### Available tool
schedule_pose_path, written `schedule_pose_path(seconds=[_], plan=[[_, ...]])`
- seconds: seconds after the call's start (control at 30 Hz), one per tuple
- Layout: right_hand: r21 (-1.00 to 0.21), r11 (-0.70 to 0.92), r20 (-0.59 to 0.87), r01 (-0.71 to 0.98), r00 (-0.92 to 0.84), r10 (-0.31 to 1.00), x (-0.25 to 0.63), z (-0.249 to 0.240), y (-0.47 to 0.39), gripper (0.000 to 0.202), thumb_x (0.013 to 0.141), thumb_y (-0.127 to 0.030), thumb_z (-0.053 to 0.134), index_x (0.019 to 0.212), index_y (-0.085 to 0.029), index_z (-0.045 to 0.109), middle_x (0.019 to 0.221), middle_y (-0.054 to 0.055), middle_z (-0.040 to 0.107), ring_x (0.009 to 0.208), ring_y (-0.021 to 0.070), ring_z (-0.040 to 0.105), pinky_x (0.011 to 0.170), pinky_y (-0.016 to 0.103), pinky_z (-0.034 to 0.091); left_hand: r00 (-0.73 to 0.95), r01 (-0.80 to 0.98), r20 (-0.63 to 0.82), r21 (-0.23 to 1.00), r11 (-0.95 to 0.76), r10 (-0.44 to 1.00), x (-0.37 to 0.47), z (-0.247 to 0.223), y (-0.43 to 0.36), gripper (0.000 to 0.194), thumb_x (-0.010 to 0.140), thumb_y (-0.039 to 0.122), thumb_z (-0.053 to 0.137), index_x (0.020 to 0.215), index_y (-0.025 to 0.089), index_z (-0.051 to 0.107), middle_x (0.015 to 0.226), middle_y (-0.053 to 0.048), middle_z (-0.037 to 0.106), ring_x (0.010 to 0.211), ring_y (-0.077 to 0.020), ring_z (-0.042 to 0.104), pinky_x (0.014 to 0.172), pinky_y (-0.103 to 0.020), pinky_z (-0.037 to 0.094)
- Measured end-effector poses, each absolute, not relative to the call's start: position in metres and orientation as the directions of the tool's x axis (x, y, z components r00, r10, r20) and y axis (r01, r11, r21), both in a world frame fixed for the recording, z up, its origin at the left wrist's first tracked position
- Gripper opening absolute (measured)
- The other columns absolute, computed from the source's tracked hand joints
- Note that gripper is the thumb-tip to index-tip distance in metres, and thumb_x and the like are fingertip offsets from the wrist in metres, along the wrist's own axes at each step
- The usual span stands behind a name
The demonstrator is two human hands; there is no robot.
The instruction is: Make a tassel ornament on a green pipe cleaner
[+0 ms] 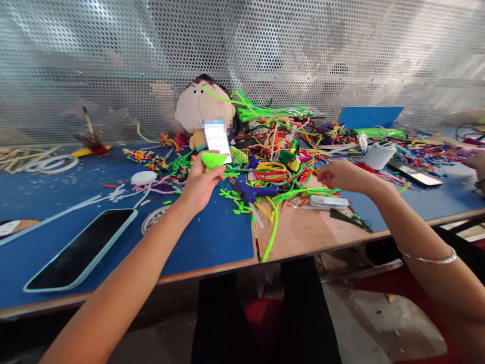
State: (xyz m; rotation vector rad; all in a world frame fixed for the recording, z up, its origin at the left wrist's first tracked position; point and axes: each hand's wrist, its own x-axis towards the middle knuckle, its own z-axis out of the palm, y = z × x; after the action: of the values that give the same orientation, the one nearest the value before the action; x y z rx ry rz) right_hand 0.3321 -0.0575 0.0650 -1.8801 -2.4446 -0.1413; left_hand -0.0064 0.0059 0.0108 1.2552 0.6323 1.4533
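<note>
My left hand is closed on a small bright green piece, held up in front of a lit phone screen. To the right, my right hand hovers over the pile with its fingers bent together; whether anything thin sits between them is too small to tell. Between the hands a blue glue gun lies on the table, with short green pieces beside it. Long green pipe cleaners run from below my right hand to the table's front edge.
A black-screened phone lies at the front left. At the back stand a plush head and heaped coloured pipe cleaners. Farther right are a white case, a dark phone and another person's hand.
</note>
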Motion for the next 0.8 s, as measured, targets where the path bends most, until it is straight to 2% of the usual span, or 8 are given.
schedule_pose_path(seconds=[0.13,0.23,0.33,0.4,0.47,0.6,0.7,0.8], plan=[[0.04,0.17,-0.145,0.985,-0.163,0.976,0.354,0.049,-0.066,0.025,0.07,-0.008,0.051,0.075,-0.017,0.073,0.076,0.004,0.074,0.07,0.0173,0.066,0.062,0.024,0.042,0.107,-0.324,0.345,0.899,-0.295,0.932,-0.003,0.008,0.006,0.032,0.059,0.02,0.074,0.087,0.02,0.057,0.085,0.001,0.059,0.061,-0.0055,0.047,0.052,-0.017,0.041],[0.009,0.169,-0.197,0.986,-0.164,0.967,0.358,0.044,-0.074,0.022,0.075,-0.014,0.052,0.078,-0.019,0.073,0.076,0.003,0.073,0.07,0.0171,0.066,0.062,0.024,0.043,0.101,-0.27,0.346,0.912,-0.309,0.933,-0.002,0.007,0.005,0.028,0.061,0.025,0.073,0.084,0.019,0.056,0.079,0.001,0.056,0.059,-0.006,0.046,0.05,-0.018,0.041],[0.096,0.173,-0.157,0.98,-0.157,0.975,0.35,0.044,-0.086,0.019,0.075,-0.015,0.054,0.082,-0.018,0.072,0.08,0.005,0.072,0.07,0.0181,0.064,0.061,0.025,0.042,0.102,-0.225,0.364,0.915,-0.335,0.926,0.0,0.006,0.003,0.027,0.062,0.027,0.072,0.083,0.019,0.056,0.072,0.003,0.053,0.056,-0.0065,0.045,0.05,-0.019,0.041],[0.153,0.184,0.02,0.971,-0.189,0.982,0.336,0.043,-0.094,0.02,0.077,-0.019,0.055,0.089,-0.015,0.07,0.092,0.01,0.07,0.078,0.0206,0.064,0.065,0.027,0.043,0.119,-0.2,0.382,0.913,-0.355,0.916,0.001,0.005,0.003,0.027,0.064,0.029,0.071,0.083,0.019,0.055,0.068,0.003,0.051,0.055,-0.0069,0.045,0.05,-0.019,0.041],[0.065,0.252,0.112,0.965,-0.258,0.96,0.313,0.042,-0.101,0.022,0.082,-0.018,0.05,0.091,-0.015,0.069,0.095,0.01,0.07,0.082,0.0195,0.064,0.069,0.027,0.043,0.142,-0.175,0.391,0.914,-0.366,0.909,0.002,0.002,0.002,0.027,0.064,0.03,0.071,0.084,0.019,0.055,0.066,0.004,0.051,0.054,-0.0071,0.046,0.05,-0.019,0.041],[-0.143,0.343,0.06,0.928,-0.338,0.939,0.251,0.033,-0.108,0.024,0.087,-0.025,0.048,0.096,-0.021,0.07,0.087,0.005,0.073,0.077,0.0175,0.066,0.065,0.025,0.043,0.186,-0.125,0.394,0.918,-0.376,0.9,0.002,-0.002,0.002,0.033,0.064,0.032,0.073,0.09,0.018,0.059,0.069,0.003,0.054,0.054,-0.0067,0.046,0.049,-0.02,0.04],[-0.038,0.289,0.057,0.957,-0.286,0.956,0.209,0.025,-0.107,0.028,0.087,-0.034,0.05,0.103,-0.02,0.068,0.089,0.011,0.073,0.081,0.0261,0.068,0.063,0.03,0.044,0.199,-0.094,0.397,0.918,-0.386,0.896,0.001,-0.005,0.003,0.041,0.064,0.032,0.074,0.099,0.018,0.061,0.073,0.002,0.057,0.054,-0.0064,0.047,0.049,-0.02,0.04],[0.041,0.322,0.049,0.946,-0.324,0.945,0.187,0.017,-0.102,0.028,0.083,-0.015,0.047,0.104,-0.014,0.066,0.095,0.017,0.071,0.083,0.0296,0.069,0.065,0.033,0.046,0.211,-0.069,0.415,0.91,-0.41,0.885,-0.001,-0.006,0.004,0.041,0.065,0.034,0.074,0.101,0.018,0.061,0.074,0.002,0.057,0.054,-0.0068,0.046,0.05,-0.021,0.04]])
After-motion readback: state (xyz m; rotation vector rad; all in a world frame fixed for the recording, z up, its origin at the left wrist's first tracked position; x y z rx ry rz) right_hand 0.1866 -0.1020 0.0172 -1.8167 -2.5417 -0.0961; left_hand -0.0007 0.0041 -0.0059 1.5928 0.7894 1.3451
